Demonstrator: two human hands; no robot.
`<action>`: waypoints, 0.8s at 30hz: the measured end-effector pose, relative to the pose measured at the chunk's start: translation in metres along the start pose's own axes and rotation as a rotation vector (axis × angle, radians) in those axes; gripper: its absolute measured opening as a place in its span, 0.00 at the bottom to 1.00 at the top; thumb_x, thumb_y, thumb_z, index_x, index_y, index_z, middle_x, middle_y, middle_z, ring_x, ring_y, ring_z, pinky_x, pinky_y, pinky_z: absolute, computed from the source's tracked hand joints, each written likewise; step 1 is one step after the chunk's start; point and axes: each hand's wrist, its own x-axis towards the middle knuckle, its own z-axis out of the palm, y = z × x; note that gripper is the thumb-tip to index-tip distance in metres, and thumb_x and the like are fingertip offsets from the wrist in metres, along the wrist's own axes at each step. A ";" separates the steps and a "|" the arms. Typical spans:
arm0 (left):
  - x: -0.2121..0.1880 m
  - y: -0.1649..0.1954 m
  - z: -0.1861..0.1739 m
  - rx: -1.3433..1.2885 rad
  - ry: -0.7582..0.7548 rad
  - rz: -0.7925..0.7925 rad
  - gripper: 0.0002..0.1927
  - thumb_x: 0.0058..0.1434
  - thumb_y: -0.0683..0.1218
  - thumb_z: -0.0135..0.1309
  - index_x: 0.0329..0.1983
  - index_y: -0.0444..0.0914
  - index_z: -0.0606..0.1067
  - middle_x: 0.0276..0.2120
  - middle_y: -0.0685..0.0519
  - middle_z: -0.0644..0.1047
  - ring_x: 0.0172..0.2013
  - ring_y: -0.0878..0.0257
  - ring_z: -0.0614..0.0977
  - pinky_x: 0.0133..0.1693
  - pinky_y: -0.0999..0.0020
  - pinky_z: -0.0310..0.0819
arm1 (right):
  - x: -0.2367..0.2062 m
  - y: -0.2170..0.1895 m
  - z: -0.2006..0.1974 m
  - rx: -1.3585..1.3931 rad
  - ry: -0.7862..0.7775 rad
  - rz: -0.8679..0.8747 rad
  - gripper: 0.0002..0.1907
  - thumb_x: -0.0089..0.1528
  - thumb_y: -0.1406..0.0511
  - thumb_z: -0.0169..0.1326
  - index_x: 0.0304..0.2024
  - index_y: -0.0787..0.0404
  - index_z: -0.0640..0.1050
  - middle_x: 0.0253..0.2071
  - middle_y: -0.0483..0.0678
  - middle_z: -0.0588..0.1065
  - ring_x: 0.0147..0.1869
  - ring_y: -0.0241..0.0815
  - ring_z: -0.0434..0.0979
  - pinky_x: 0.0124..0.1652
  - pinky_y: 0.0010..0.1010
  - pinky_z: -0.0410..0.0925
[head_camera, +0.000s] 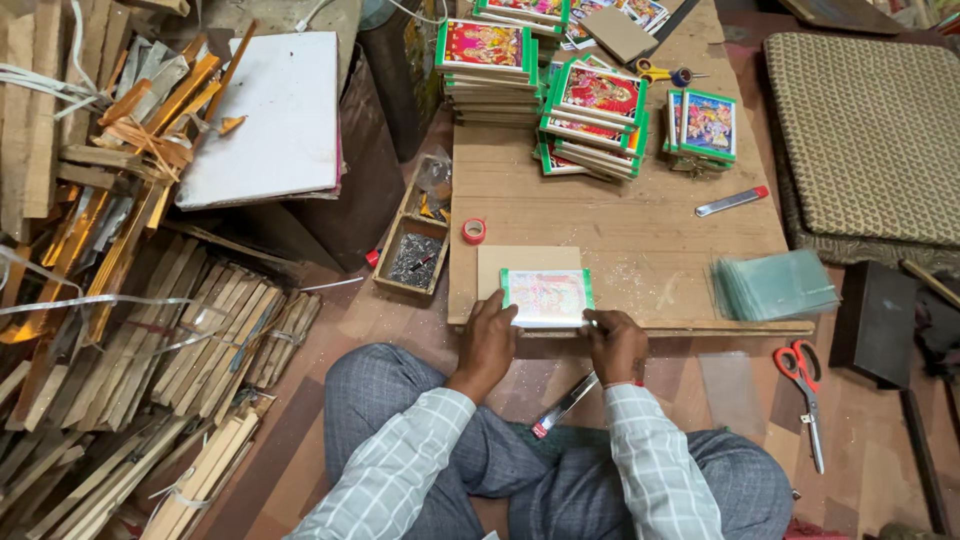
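Sitting cross-legged at my low wooden board (640, 240), both hands on one small green-edged picture (546, 297) at its near edge. My left hand (487, 338) has its fingers closed on the picture's left side, thumb on top, pinching it. My right hand (617, 343) is at the right corner, fingers curled against the edge; can't really tell how tight that grip is. The picture lies flat, half on a plain cardboard sheet (520, 262) under it.

Down by my knee there's a metal strip (563, 405) on the floor, and off to my right a pair of red scissors (803, 385), well apart from my hands.

Further up the board: a red tape roll (474, 231) just left of the cardboard, a stack of glass panes (775, 285) at the right edge, and a box cutter (732, 201) beyond that. Off the board's left side sits a small tray of nails (413, 255).

At the far end are stacks of framed pictures (595, 115), green borders, piled a bit crooked. A white board (270, 115) leans at the far left over a big heap of wood strips (130, 330), and a woven mat (870, 130) lies at the far right.
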 end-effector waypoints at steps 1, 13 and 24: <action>0.000 0.000 -0.001 -0.007 0.005 0.013 0.18 0.52 0.37 0.61 0.48 0.30 0.79 0.59 0.34 0.73 0.54 0.38 0.74 0.56 0.50 0.69 | 0.001 0.001 -0.001 0.013 0.000 -0.015 0.12 0.54 0.71 0.65 0.41 0.59 0.85 0.39 0.53 0.81 0.40 0.49 0.83 0.42 0.38 0.74; 0.006 -0.005 -0.012 -0.005 -0.042 0.044 0.13 0.51 0.35 0.60 0.41 0.30 0.77 0.58 0.35 0.72 0.53 0.38 0.74 0.56 0.51 0.68 | 0.000 0.001 0.003 -0.012 -0.027 -0.092 0.12 0.54 0.70 0.66 0.41 0.58 0.86 0.40 0.52 0.81 0.42 0.50 0.81 0.42 0.38 0.73; 0.002 -0.010 -0.006 0.010 -0.030 0.066 0.13 0.52 0.33 0.57 0.42 0.28 0.77 0.59 0.31 0.71 0.53 0.36 0.74 0.56 0.51 0.69 | 0.001 0.007 0.010 -0.087 -0.001 -0.138 0.11 0.54 0.67 0.66 0.40 0.56 0.86 0.40 0.51 0.80 0.44 0.52 0.80 0.45 0.41 0.72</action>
